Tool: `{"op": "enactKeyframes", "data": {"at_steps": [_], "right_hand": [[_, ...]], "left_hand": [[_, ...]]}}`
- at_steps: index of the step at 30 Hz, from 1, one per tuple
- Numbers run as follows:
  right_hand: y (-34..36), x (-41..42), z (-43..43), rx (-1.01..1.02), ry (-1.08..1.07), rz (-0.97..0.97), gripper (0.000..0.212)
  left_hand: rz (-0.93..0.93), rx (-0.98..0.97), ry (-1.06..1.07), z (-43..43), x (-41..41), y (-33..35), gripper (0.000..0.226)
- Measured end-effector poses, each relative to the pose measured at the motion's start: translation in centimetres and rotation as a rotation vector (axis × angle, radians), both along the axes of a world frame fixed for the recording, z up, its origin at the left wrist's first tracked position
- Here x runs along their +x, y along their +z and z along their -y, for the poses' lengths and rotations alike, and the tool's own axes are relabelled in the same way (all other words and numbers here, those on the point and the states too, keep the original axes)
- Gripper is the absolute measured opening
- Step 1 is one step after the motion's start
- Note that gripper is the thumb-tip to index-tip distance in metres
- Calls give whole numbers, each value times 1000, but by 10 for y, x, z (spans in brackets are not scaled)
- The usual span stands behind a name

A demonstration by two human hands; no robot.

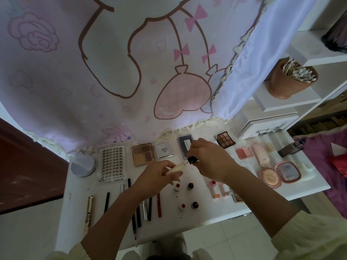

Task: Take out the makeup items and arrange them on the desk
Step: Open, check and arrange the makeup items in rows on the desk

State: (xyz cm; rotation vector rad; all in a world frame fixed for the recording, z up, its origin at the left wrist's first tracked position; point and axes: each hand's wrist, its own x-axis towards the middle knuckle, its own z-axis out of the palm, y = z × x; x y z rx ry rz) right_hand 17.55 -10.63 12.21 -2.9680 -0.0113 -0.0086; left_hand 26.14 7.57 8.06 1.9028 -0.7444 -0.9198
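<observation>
Cream tube [175, 168] is gripped in the left hand [159, 175], long axis aimed rightward at the black cap [191, 160], which is pinched just beside it by the right hand [208, 158].

Cartoon-print cloth [112, 62] hangs; pot [287, 87] holds, seemingly, cotton swabs [298, 72].

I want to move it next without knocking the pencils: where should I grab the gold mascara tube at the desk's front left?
Probably best to pinch the gold mascara tube across its middle from above. It lies flat, lengthwise toward you, both long sides free; the nearest black pencil lies apart on its right.
</observation>
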Motion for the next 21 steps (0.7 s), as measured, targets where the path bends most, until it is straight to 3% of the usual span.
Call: {"op": "enactKeyframes", "data": {"at_steps": [5, 12, 14, 21], "right_hand": [[-6, 2, 4, -166, 21, 88, 34], [-13, 0, 9, -60, -94, 51, 26], [-13, -1, 11, 20, -155, 31, 22], [-13, 5, 14, 605, -482, 56, 27]], "left_hand": [[172, 148, 21, 3, 1, 1, 26], [205, 142, 100, 2, 0, 1, 24], [168, 100, 139, 2, 1, 0, 20], [158, -82, 352, 0, 8, -20, 20]]}}
